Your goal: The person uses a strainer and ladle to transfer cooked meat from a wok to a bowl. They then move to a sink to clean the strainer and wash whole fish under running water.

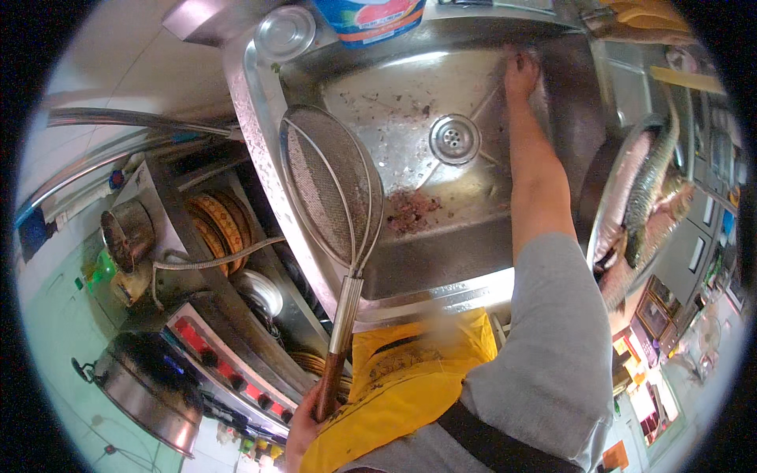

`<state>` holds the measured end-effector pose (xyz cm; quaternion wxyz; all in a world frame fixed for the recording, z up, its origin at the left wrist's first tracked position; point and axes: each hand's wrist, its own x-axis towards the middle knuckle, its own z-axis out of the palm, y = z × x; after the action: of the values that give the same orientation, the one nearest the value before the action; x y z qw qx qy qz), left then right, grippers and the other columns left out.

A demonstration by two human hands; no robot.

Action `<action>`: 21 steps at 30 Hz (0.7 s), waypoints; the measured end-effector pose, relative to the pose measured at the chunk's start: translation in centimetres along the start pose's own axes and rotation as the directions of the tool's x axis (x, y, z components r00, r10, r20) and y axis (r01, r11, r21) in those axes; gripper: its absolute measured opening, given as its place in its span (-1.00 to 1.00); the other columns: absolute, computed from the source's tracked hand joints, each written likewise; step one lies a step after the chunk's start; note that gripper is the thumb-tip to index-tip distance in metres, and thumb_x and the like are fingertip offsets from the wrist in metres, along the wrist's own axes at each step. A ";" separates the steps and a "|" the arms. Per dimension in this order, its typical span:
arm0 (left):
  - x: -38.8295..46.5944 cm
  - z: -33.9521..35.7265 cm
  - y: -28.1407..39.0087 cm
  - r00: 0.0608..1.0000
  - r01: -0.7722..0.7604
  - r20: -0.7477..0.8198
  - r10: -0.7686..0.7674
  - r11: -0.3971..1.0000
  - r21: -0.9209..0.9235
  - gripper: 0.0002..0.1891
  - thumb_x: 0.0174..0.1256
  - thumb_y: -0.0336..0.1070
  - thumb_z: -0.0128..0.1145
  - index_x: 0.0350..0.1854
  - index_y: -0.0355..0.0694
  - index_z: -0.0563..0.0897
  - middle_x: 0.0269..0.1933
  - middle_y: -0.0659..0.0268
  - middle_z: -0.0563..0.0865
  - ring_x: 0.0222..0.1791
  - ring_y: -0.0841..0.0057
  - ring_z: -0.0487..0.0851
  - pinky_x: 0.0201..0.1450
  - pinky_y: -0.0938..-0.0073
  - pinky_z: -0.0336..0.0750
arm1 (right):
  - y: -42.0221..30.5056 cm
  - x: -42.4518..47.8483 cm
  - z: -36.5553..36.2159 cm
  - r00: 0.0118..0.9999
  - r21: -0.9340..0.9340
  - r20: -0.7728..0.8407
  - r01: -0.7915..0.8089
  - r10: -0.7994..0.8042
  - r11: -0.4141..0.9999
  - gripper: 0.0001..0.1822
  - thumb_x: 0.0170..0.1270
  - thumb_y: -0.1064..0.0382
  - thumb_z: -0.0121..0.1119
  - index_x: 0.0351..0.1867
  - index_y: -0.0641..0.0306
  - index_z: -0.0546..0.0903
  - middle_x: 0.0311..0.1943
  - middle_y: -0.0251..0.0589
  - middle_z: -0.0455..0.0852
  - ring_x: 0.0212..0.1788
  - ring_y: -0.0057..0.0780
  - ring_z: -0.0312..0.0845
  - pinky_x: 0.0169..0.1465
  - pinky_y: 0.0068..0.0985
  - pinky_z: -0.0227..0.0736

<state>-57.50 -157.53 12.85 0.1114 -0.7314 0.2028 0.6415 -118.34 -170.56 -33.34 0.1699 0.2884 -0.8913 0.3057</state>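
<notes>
My left hand [307,423] grips the dark handle of a large metal mesh strainer [331,183], whose basket hangs over the left side of a stainless steel sink [414,254]. My right hand [521,74] reaches into the sink's far right corner; its fingers are blurred and partly hidden, so what they touch is unclear. Reddish scraps [414,210] lie on the sink floor, on the near side of the round drain [455,139]. Smaller dark bits are scattered beyond them.
Right of the sink, whole fish [641,201] lie in a metal basin. A glass lid [285,32] and a blue package [378,20] stand at the far rim. On the left are a metal pot [127,233], stacked patterned plates [222,227] and a large wok-like pan [148,390].
</notes>
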 end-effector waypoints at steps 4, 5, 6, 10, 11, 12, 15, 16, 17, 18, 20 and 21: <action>-1.0 1.7 0.7 0.998 0.068 0.007 -0.067 0.987 -0.147 -0.31 0.08 -0.45 0.29 0.29 -0.28 0.28 0.05 0.27 0.53 -0.04 0.57 0.51 0.04 0.57 0.38 | -8.1 -4.1 -1.1 0.943 0.283 0.308 0.036 -0.127 0.958 -0.75 0.06 0.25 0.12 -0.23 0.33 0.56 -0.22 0.01 0.59 -0.19 -0.09 0.50 -0.13 -0.26 0.39; -1.3 2.6 1.5 0.999 0.051 -0.004 -0.052 0.984 -0.171 -0.31 0.08 -0.46 0.29 0.29 -0.29 0.28 0.06 0.26 0.53 -0.02 0.56 0.51 0.06 0.56 0.38 | -10.2 -6.8 -1.6 0.899 0.277 0.334 0.195 -0.284 0.941 -0.78 0.08 0.26 0.09 -0.26 0.32 0.55 -0.24 -0.02 0.59 -0.21 -0.09 0.50 -0.16 -0.25 0.38; -1.9 3.5 2.0 0.999 0.035 -0.022 -0.041 0.979 -0.203 -0.31 0.07 -0.46 0.29 0.29 -0.30 0.28 0.07 0.26 0.52 0.00 0.55 0.51 0.07 0.55 0.37 | -12.9 -9.8 -2.8 0.858 0.519 0.371 0.126 -0.356 0.845 -0.81 0.09 0.26 0.04 -0.31 0.31 0.55 -0.30 -0.03 0.58 -0.23 -0.05 0.49 -0.17 -0.19 0.37; -2.6 3.7 1.9 0.999 -0.027 -0.034 0.020 0.979 -0.202 -0.31 0.06 -0.48 0.29 0.28 -0.31 0.27 0.09 0.24 0.52 0.05 0.53 0.50 0.11 0.52 0.36 | -17.4 -23.2 -6.4 0.570 0.783 0.577 -0.183 -0.585 0.595 -0.69 0.15 0.21 0.06 -0.07 0.24 0.51 -0.16 -0.06 0.57 -0.05 -0.12 0.46 0.02 -0.26 0.35; -2.8 3.9 2.2 0.999 -0.031 -0.023 0.028 0.982 -0.185 -0.31 0.06 -0.48 0.29 0.28 -0.31 0.28 0.07 0.25 0.53 0.03 0.53 0.51 0.09 0.53 0.36 | -17.2 -24.6 -6.6 0.541 0.744 0.650 -0.309 -0.534 0.592 -0.68 0.16 0.22 0.05 -0.06 0.24 0.51 -0.14 -0.05 0.57 -0.05 -0.13 0.46 0.02 -0.26 0.36; -3.0 4.1 3.0 1.000 -0.029 -0.007 0.028 0.986 -0.163 -0.31 0.06 -0.48 0.30 0.28 -0.31 0.28 0.05 0.27 0.54 0.01 0.54 0.51 0.07 0.54 0.37 | -17.1 -26.0 -6.8 0.507 0.692 0.717 -0.430 -0.479 0.580 -0.68 0.17 0.22 0.04 -0.04 0.23 0.50 -0.13 -0.05 0.57 -0.04 -0.15 0.46 0.01 -0.26 0.36; -2.5 2.6 0.1 0.998 -0.045 0.025 0.049 0.990 -0.136 -0.28 0.01 -0.49 0.32 0.28 -0.30 0.28 -0.06 0.35 0.55 -0.10 0.59 0.51 -0.02 0.59 0.38 | -16.2 -14.6 -9.2 0.534 0.486 0.788 -0.231 -0.308 0.843 -0.67 0.21 0.26 0.00 0.02 0.23 0.49 -0.07 -0.05 0.57 -0.02 -0.24 0.49 0.01 -0.29 0.41; -2.4 2.7 0.0 0.998 -0.050 0.036 0.058 0.979 -0.198 -0.27 0.00 -0.49 0.33 0.28 -0.30 0.28 -0.08 0.36 0.55 -0.12 0.60 0.51 -0.04 0.60 0.38 | -14.9 -11.1 -8.7 0.631 0.348 0.773 -0.324 -0.073 0.880 -0.68 0.19 0.31 -0.03 -0.01 0.26 0.50 -0.09 -0.04 0.58 -0.04 -0.18 0.50 0.01 -0.30 0.41; -2.3 2.8 -0.2 0.997 -0.056 0.045 0.070 0.965 -0.257 -0.27 -0.01 -0.49 0.33 0.28 -0.30 0.28 -0.09 0.38 0.55 -0.14 0.61 0.50 -0.05 0.60 0.38 | -13.6 -7.6 -8.2 0.687 0.236 0.707 -0.453 0.168 0.859 -0.70 0.17 0.37 -0.05 -0.04 0.29 0.51 -0.11 -0.03 0.59 -0.06 -0.13 0.51 0.02 -0.31 0.41; -2.0 2.5 -0.2 0.994 -0.071 0.068 0.091 0.966 -0.248 -0.26 -0.01 -0.49 0.33 0.28 -0.30 0.29 -0.08 0.38 0.55 -0.13 0.60 0.51 -0.04 0.60 0.38 | -8.4 -6.6 -5.2 0.947 0.280 0.315 -0.028 -0.064 0.960 -0.66 0.12 0.38 -0.01 -0.02 0.30 0.52 -0.09 -0.03 0.59 -0.05 -0.15 0.51 0.04 -0.32 0.39; -1.3 2.6 -0.6 0.988 -0.093 0.093 0.121 0.959 -0.267 -0.26 -0.02 -0.50 0.33 0.28 -0.29 0.29 -0.07 0.38 0.54 -0.11 0.60 0.51 -0.03 0.58 0.38 | -8.8 -8.6 -3.6 0.935 0.302 0.298 0.098 -0.191 0.948 -0.64 0.09 0.42 -0.01 -0.02 0.30 0.53 -0.09 -0.04 0.59 -0.04 -0.14 0.50 0.06 -0.32 0.38; -1.3 2.9 -0.6 0.990 -0.104 0.063 0.123 0.965 -0.242 -0.27 -0.02 -0.51 0.33 0.28 -0.29 0.29 -0.08 0.38 0.54 -0.11 0.59 0.51 -0.02 0.58 0.38 | -10.0 -9.6 -3.0 0.921 0.313 0.293 0.160 -0.256 0.936 -0.63 0.07 0.44 -0.01 -0.02 0.29 0.53 -0.09 -0.04 0.59 -0.04 -0.14 0.50 0.07 -0.32 0.37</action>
<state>-59.94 -155.58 13.64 -0.0064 -0.7014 0.1615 0.6942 -104.30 -171.17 -31.26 0.0073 0.4507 -0.8179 0.3576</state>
